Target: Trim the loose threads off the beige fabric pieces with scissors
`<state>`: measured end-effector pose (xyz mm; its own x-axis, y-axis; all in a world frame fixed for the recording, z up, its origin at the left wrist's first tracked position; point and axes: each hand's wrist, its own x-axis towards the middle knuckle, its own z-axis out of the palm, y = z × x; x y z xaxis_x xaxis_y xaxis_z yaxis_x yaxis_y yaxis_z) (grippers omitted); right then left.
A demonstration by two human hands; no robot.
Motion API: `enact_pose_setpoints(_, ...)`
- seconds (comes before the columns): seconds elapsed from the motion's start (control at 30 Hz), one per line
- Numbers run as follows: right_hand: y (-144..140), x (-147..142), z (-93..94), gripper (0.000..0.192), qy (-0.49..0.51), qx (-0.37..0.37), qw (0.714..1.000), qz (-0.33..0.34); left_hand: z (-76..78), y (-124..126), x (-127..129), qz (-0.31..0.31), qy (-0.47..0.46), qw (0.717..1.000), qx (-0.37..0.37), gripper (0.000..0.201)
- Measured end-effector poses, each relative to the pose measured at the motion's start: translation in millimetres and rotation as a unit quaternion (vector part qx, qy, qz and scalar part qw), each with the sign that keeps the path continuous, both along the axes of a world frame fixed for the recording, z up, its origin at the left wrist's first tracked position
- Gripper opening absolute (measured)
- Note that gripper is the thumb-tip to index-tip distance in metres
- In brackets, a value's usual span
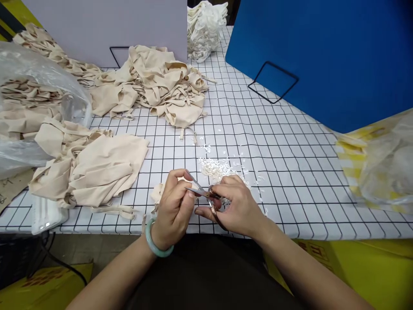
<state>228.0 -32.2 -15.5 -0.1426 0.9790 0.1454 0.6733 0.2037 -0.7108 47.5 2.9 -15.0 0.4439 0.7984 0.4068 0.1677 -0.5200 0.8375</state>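
Trimming at the near table edge: left hand (pixel 174 206) pinches a small beige fabric piece (pixel 158 192), fingers curled tight; right hand (pixel 237 206) grips the scissors (pixel 206 197), blades nearly closed. Next snip likely needs the piece turned. Clippings (pixel 214 167) lie just beyond.

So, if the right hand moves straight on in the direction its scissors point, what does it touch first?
The right hand aims its scissors leftward at the left hand, so they would probably first meet those fingers and the small beige fabric piece there. Depth is hard to judge.
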Motion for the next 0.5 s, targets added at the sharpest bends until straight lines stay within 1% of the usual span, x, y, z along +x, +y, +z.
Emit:
enact_pose_setpoints(0.13, -0.3, 0.2, 0.4, 0.045, -0.003, -0.007, 1.000, 0.005, 0.7, 0.3, 0.9, -0.006, -0.003, 1.000, 0.007, 0.023)
enact_pose_setpoints(0.3, -1.5, -0.3, -1.0, 0.053, -0.003, -0.001, 1.000, 0.001, 1.1, -0.5, 1.7, -0.015, 0.010, 1.000, 0.015, 0.023)
enact_pose_setpoints(0.5, -9.0, 5.0, -4.1, 0.056, -0.018, 0.033, 0.999, -0.032, 2.6, -0.8, 11.4, -0.028, 0.019, 0.999, 0.021, 0.023)
